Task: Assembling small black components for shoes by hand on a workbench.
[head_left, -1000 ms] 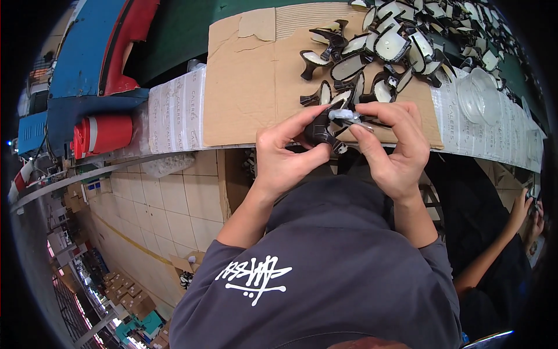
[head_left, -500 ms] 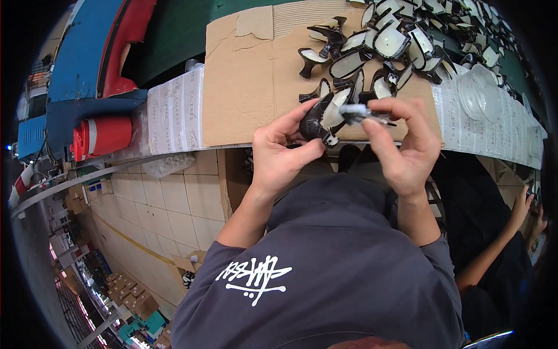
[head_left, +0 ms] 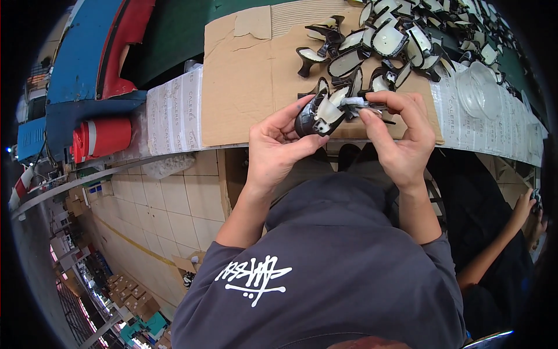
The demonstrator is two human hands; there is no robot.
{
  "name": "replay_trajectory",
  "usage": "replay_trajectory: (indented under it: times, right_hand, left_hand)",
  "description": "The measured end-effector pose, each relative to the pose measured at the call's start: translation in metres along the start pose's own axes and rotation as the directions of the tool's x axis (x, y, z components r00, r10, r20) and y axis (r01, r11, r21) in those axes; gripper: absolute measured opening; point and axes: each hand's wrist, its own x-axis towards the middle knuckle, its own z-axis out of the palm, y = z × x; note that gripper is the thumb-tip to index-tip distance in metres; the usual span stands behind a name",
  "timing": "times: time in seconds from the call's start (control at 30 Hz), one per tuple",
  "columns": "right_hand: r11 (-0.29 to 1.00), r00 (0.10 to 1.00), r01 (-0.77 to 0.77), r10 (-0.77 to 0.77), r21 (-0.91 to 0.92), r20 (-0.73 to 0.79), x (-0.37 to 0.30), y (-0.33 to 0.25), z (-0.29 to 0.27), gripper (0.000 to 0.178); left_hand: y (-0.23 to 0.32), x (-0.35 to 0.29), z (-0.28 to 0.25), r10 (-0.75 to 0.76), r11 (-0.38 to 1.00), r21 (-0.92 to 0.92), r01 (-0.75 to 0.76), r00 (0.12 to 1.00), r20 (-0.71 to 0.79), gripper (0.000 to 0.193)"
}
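Left hand: your left hand (head_left: 278,150) grips a black moulded part (head_left: 317,114) with a pale inner face, thumb under it and fingers curled over its far side; closed on the part.

Right hand: your right hand (head_left: 400,139) pinches a small pale insert (head_left: 356,102) between thumb and forefinger, held against the upper right end of the black moulded part; fingers narrow, closed on the insert.

Held part, place: lifted above the near edge of the cardboard sheet (head_left: 244,87), roughly at the middle of that edge. You cannot tell whether it touches the sheet.

Cardboard sheet: brown, lying flat on the counter (head_left: 174,110), its near edge running along the counter's front edge. A smaller patch of cardboard sits at its far left corner.

Pile: a heap of like black-and-pale parts (head_left: 395,41) covers the far right corner of the cardboard and spreads on to the right along the counter, well beyond your hands.

Counter cover: pale printed wrap shows on both sides of the cardboard.

Clear piece: a transparent plastic item (head_left: 479,90) lies on the wrap, right of the cardboard, near the pile.

Left end: a red cylindrical container (head_left: 102,136) rests at the counter's front edge, well apart from your hands.

Neighbour: another person's forearm (head_left: 500,238) is at the lower right, below the counter edge.
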Motion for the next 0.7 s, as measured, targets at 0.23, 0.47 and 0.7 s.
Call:
replay_trajectory:
  times: [0.23,0.47,0.7]
  right_hand:
    - [0.996,0.996,-0.074,0.076,0.041,-0.042,0.005,0.003,-0.007,0.020]
    - [0.998,0.999,-0.019,0.017,0.063,0.033,0.007,-0.004,-0.001,0.021]
    - [0.988,0.983,0.153,-0.151,-0.007,0.105,0.004,-0.004,0.020,0.020]
  left_hand:
    - [0.004,0.001,-0.014,-0.069,0.997,-0.031,0.068,0.997,-0.032,0.061]
    - [0.006,0.000,-0.015,-0.066,0.998,0.002,0.066,0.996,-0.057,0.060]
    - [0.007,-0.001,-0.017,-0.101,0.995,-0.007,0.100,0.994,-0.034,0.059]
